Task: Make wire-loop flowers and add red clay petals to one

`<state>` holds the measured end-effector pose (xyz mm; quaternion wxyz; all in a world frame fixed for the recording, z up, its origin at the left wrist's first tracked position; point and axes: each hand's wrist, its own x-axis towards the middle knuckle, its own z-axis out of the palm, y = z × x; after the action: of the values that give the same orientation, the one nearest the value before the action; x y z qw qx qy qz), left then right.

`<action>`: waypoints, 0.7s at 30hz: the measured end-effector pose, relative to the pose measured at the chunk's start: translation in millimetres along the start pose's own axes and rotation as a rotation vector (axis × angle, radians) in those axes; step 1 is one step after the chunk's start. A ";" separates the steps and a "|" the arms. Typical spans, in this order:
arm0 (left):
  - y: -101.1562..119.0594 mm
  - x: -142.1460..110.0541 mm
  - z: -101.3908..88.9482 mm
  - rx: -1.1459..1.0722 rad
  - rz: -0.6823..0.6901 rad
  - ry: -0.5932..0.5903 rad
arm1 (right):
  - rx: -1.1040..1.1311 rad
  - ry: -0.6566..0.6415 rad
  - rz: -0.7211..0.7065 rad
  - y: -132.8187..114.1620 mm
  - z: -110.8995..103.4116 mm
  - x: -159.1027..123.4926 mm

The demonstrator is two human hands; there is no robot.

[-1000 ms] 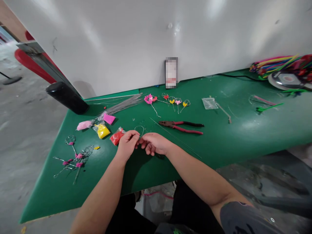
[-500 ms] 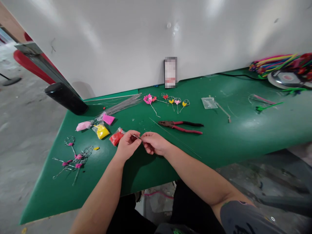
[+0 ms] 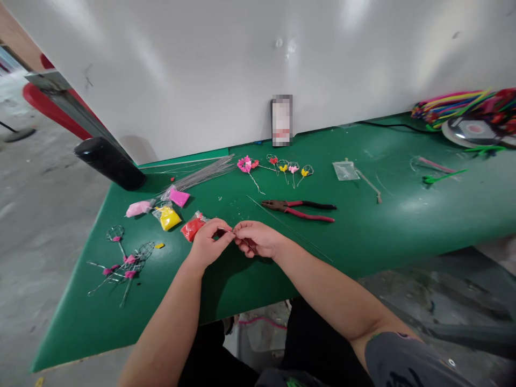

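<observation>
Fingertip to fingertip, my left hand (image 3: 212,241) and my right hand (image 3: 256,238) meet over the front half of the green table. Both are closed in a pinch on a thin metal wire (image 3: 224,230), most of which the fingers hide. Just left of my left hand lies a bag of red clay-like material (image 3: 192,227). Beyond my right hand are pliers (image 3: 298,208) with red and black handles, and a loose straight wire (image 3: 288,227) runs diagonally beside them.
Wire flowers with pink pieces (image 3: 128,263) lie at the left. Yellow (image 3: 168,217) and pink bags (image 3: 139,208) sit near a wire bundle (image 3: 205,174). Small wire flowers (image 3: 293,169) lie at the back, below a phone (image 3: 281,121). A black cylinder (image 3: 109,163) stands at the left edge.
My right hand has shifted very slightly down and its fingers have turned a little. The wire shows a bit more under its fingers. Objects on the table have stayed put.
</observation>
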<state>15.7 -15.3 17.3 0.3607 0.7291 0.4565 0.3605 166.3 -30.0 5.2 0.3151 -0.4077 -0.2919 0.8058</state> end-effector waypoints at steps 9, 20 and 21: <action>2.1 1.2 -1.4 -0.074 -0.005 -0.062 | 0.046 0.013 -0.028 1.9 -0.8 1.4; -7.8 -0.7 -1.4 -0.090 0.175 -0.005 | -0.031 0.098 -0.229 4.2 7.1 -2.0; -8.4 -0.8 -0.9 -0.095 0.181 0.006 | -0.041 0.115 -0.253 4.6 7.7 -1.9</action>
<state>11.3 -13.1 10.3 0.3594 0.7484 0.3724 0.4147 159.4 -36.0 6.5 0.4219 -0.4196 -0.3389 0.7288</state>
